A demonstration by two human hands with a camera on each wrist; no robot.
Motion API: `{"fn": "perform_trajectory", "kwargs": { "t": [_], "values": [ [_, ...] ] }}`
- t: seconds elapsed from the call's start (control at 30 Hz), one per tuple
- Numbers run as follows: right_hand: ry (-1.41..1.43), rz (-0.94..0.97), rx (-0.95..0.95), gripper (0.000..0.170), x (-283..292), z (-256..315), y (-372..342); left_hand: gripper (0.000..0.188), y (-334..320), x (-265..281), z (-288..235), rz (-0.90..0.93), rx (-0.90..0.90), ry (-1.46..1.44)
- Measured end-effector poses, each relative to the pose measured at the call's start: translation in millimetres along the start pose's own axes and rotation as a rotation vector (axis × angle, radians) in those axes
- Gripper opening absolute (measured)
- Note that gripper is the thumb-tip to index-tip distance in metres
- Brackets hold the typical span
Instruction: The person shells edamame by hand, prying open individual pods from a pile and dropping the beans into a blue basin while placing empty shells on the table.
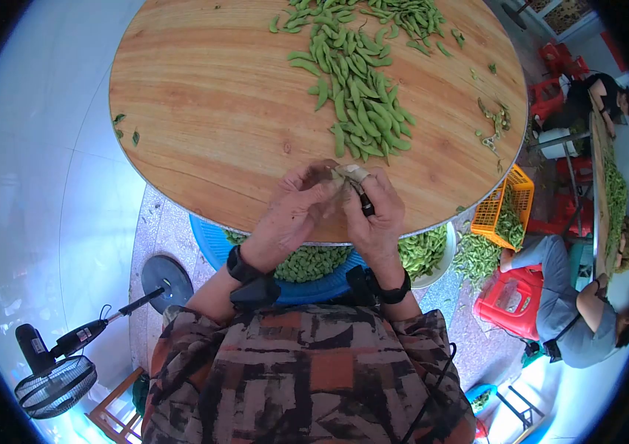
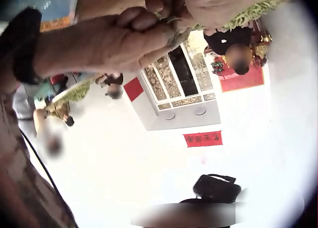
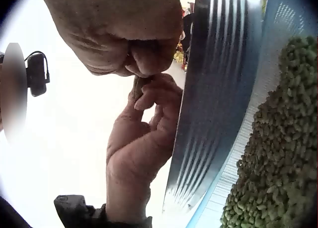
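Observation:
Both hands meet over the near edge of the round wooden table (image 1: pixel 203 111). My left hand (image 1: pixel 296 207) pinches a green pod (image 1: pixel 342 177) between thumb and fingers. Curled round a small black-handled tool (image 1: pixel 366 205), my right hand (image 1: pixel 379 218) touches the pod's other side; something pale covers one of its fingertips. Fingers hide the tool's tip. In the right wrist view, the left hand (image 3: pixel 141 143) holds the pod (image 3: pixel 141 85) below the right hand (image 3: pixel 119 34). A long heap of green pods (image 1: pixel 362 96) lies just beyond the hands.
Below the table edge stand a blue basin (image 1: pixel 214 248) of shelled beans (image 1: pixel 311 264) and a pale bowl (image 1: pixel 444 268) of pods. Scraps (image 1: pixel 496 122) lie at the table's right. A yellow crate (image 1: pixel 518 189), red stool (image 1: pixel 510 300) and seated people are to the right; a fan (image 1: pixel 55 385) stands lower left.

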State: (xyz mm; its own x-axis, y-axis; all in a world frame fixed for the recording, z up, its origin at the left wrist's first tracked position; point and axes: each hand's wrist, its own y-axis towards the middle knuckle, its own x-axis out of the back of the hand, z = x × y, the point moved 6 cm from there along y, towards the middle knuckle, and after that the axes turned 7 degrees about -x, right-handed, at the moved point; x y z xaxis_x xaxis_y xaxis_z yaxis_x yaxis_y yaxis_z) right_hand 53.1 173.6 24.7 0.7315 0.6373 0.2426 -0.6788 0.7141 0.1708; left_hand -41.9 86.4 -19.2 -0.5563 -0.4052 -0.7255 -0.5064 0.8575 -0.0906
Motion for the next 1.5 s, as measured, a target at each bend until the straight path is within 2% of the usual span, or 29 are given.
{"fn": "perform_trajectory", "kwargs": {
  "t": [0.03,0.07,0.17,0.27,0.3,0.37,0.43,0.5,0.57,0.67,0.73,0.77,0.8,0.83,0.87,0.9,0.97,1.0,1.07,1.2,1.27,1.3,1.33,1.37,1.4,1.47,1.5],
  "values": [
    [-0.088,-0.061,0.121,0.020,0.5,8.0,-2.0,0.020,-2.3,-0.4,6.4,-0.053,0.040,-0.075],
    [-0.087,-0.061,0.122,0.020,-1.0,10.2,-2.7,0.021,-4.4,-1.4,12.8,-0.104,0.079,-0.150],
    [-0.018,-0.140,0.133,0.024,5.3,15.3,-4.5,0.022,-9.7,-16.7,13.5,-0.152,0.044,-0.178],
    [-0.027,-0.186,0.185,0.025,14.0,11.7,-4.1,0.023,-10.6,-16.2,8.6,-0.063,0.005,-0.105],
    [-0.003,-0.115,0.167,0.024,14.4,7.3,-3.1,0.023,-11.0,-17.2,5.4,-0.060,0.007,-0.103],
    [0.019,-0.049,0.143,0.023,18.7,4.4,-5.3,0.015,-12.4,-11.8,-11.2,-0.148,-0.096,0.385],
    [0.296,0.215,-0.285,0.022,8.2,-15.9,-11.5,0.013,-12.8,-3.2,-16.4,-0.123,-0.108,0.458],
    [0.307,0.245,-0.293,0.021,6.9,-16.3,-12.6,0.013,-13.4,-1.2,-18.0,-0.101,-0.127,0.532],
    [0.318,0.274,-0.300,0.020,5.8,-16.4,-12.8,0.010,-14.6,-6.5,-25.3,-0.059,-0.275,0.773],
    [0.289,0.305,-0.295,0.019,5.0,-17.6,-12.0,0.010,-14.4,-4.4,-24.2,-0.031,-0.343,0.824],
    [0.241,0.284,-0.165,0.017,6.7,-14.0,-9.3,0.011,-16.8,-6.2,-23.8,-0.023,-0.327,0.825],
    [0.241,0.283,-0.166,0.017,8.9,-12.8,-9.2,0.012,-17.6,-7.6,-23.5,-0.017,-0.313,0.824],
    [0.442,0.334,-0.365,0.018,8.2,-19.1,-11.1,0.012,-18.0,-8.2,-26.2,-0.017,-0.311,0.824],
    [0.643,0.382,-0.564,0.018,5.2,-25.4,-15.6,0.013,-17.5,-3.9,-21.2,-0.027,-0.146,0.566],
    [0.643,0.382,-0.564,0.018,6.4,-27.4,-15.6,0.014,-17.9,-2.1,-13.4,-0.036,0.015,0.306],
    [0.685,0.407,-0.551,0.019,5.7,-28.6,-15.6,0.014,-17.4,-2.1,-12.2,-0.038,0.015,0.306],
    [0.729,0.436,-0.535,0.020,4.0,-27.3,-15.8,0.015,-15.4,-1.0,-9.2,-0.077,0.001,0.290],
    [0.653,0.421,-0.528,0.021,5.1,-26.4,-16.9,0.015,-15.3,-2.3,-7.4,-0.078,0.000,0.291],
    [0.579,0.401,-0.524,0.021,6.0,-21.6,-19.3,0.015,-15.8,-6.9,-18.9,-0.095,-0.238,0.721],
    [0.497,0.357,-0.443,0.021,7.3,-19.3,-19.2,0.014,-15.6,-12.5,-21.6,-0.034,-0.349,0.754],
    [0.482,0.353,-0.426,0.022,9.8,-25.2,-16.7,0.014,-16.5,-4.4,-14.8,-0.069,-0.074,0.617],
    [0.607,0.415,-0.511,0.022,9.0,-30.3,-17.1,0.014,-16.3,-2.1,-12.8,-0.071,-0.072,0.617],
    [0.734,0.475,-0.595,0.022,6.1,-32.9,-19.1,0.014,-15.8,-1.0,-3.3,-0.035,0.005,0.306],
    [0.735,0.476,-0.596,0.022,4.7,-32.1,-19.3,0.015,-16.0,-3.4,3.6,0.001,0.078,-0.006],
    [0.664,0.435,-0.581,0.021,5.1,-31.0,-18.5,0.015,-16.1,-3.9,4.4,-0.001,0.078,-0.007],
    [0.594,0.398,-0.566,0.021,6.1,-26.5,-19.4,0.018,-16.4,3.5,-3.3,-0.119,-0.034,0.403],
    [0.569,0.402,-0.530,0.021,6.6,-21.4,-20.3,0.018,-16.6,3.0,-4.0,-0.121,-0.035,0.404]
  ]
}}
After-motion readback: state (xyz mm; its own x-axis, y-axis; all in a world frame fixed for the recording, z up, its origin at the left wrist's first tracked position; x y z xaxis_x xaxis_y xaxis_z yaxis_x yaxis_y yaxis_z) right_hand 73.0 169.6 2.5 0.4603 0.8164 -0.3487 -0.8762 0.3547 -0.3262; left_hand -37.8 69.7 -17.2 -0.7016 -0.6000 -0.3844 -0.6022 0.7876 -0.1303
